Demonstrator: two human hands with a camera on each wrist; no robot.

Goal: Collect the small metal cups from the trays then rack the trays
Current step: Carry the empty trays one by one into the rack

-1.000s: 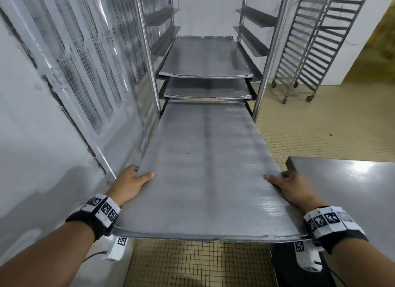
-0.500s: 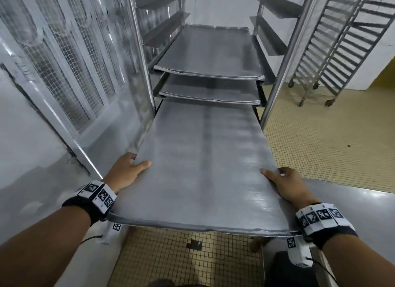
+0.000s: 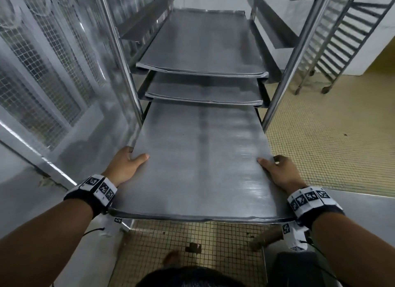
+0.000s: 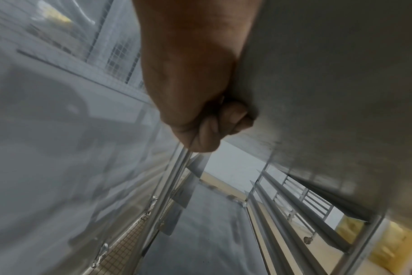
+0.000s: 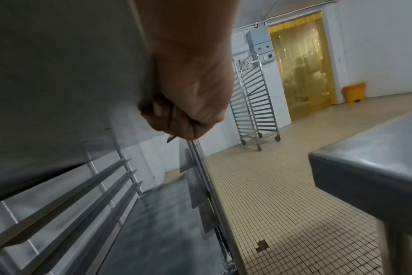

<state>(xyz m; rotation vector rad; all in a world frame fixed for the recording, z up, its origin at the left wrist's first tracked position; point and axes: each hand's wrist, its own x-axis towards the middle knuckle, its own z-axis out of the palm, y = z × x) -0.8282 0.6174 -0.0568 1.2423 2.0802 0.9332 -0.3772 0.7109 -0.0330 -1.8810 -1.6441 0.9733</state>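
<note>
Left of the left hand [image 3: 125,166] runs a metal wall with mesh panels [image 3: 40,87], close beside the knuckles. That hand grips the left long edge of the tray [image 3: 198,162], thumb on top; the left wrist view shows its fingers [image 4: 214,128] curled under the rim. The tray spans between both hands, bare of any cups, its far end already between the uprights of the rack [image 3: 119,57] ahead of the hands and beneath two racked trays [image 3: 205,49]. The right hand [image 3: 282,173] is clamped on the opposite long edge the same way, thumb above and fingers [image 5: 162,115] hooked beneath. Right of that hand lie a steel table [image 5: 374,147] and, well apart across the tiled floor, an empty trolley rack [image 5: 254,104].

Judging from this, the racking step is partly done. The risks: if the tray goes in skewed, one edge could miss its runner and drop or jam against an upright. The left knuckles could scrape the wall, or either set of fingers be pinched between rim and runner as the hands near the uprights.
</note>
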